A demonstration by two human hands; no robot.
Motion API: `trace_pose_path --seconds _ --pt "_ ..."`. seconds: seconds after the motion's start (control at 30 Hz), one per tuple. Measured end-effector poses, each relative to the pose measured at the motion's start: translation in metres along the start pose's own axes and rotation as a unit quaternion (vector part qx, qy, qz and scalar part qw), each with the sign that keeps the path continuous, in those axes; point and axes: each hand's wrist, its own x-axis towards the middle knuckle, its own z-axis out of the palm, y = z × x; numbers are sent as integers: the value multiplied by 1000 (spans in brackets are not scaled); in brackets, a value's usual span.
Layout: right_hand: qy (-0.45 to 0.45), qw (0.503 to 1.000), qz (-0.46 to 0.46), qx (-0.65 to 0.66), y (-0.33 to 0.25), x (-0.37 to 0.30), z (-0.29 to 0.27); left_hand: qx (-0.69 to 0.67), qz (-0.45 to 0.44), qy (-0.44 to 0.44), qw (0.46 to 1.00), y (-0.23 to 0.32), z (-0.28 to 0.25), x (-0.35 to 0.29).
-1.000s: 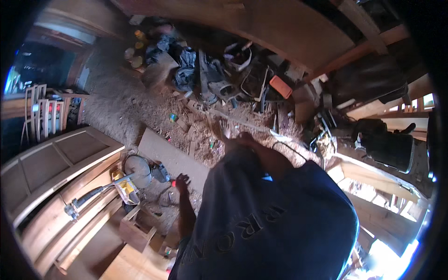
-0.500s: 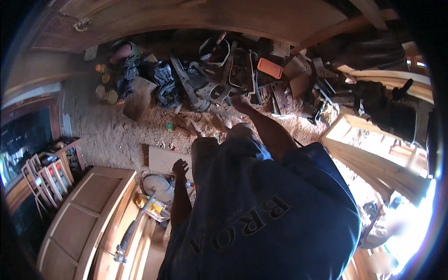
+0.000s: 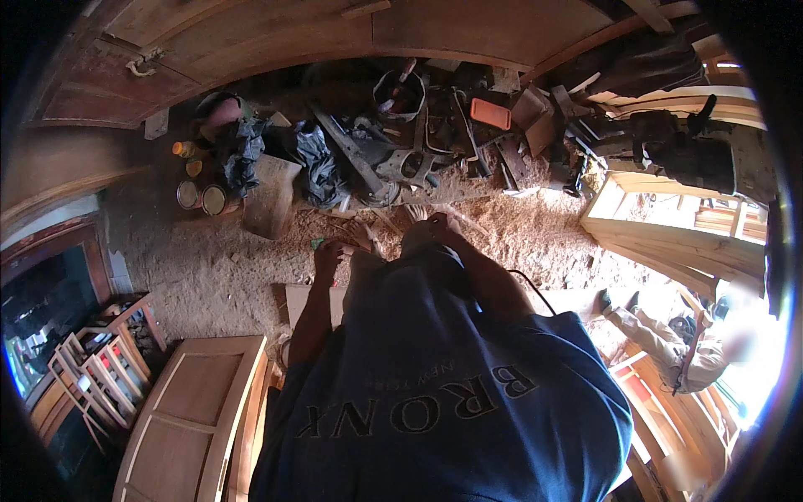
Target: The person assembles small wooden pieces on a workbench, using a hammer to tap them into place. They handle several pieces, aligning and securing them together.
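Observation:
My left hand (image 3: 335, 249) hangs by my left knee, its fingers stretched toward the right, and nothing shows in it. My right hand (image 3: 442, 224) lies at my right knee; its fingers are dark and partly hidden, so their closure is unclear. My bare feet (image 3: 413, 213) rest on the floor of wood shavings (image 3: 527, 219) just beyond. A handsaw with a pale handle (image 3: 410, 166) lies among the tools ahead of my hands. To its left are a long wooden bar (image 3: 346, 151) and a black plastic bag (image 3: 321, 171).
A bucket (image 3: 399, 94) and an orange tray (image 3: 491, 114) stand among the clutter at the back. Cans (image 3: 215, 200) sit at the left beside a board (image 3: 272, 194). A panelled door (image 3: 180, 410) leans at lower left. Another person (image 3: 669, 347) sits at the right near timber frames (image 3: 652, 251).
My right hand has drawn back from the saw handle to my right knee. My left hand has risen from the board on the floor to my left knee. The view has shifted.

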Motion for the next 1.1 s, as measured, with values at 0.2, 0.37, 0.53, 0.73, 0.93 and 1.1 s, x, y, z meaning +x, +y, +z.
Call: trace_pose_path --seconds 0.2,0.37,0.53,0.73,0.93,1.1 --pt "11 996 82 24 -3 -11 11 29 34 -38 998 -55 -95 6" --pt "-12 998 66 4 48 -13 -17 90 -157 68 981 -90 -118 -28" --pt "-151 966 -71 -197 99 12 -9 105 -276 14 955 -70 -27 -45" --pt "-163 985 33 -47 97 -17 26 633 425 -289 579 7 173 -15" --pt "-151 979 135 25 87 -55 50 414 79 -166 892 -36 163 -31" --pt "-179 961 209 9 115 -84 95 416 -58 -96 902 -93 122 -57"
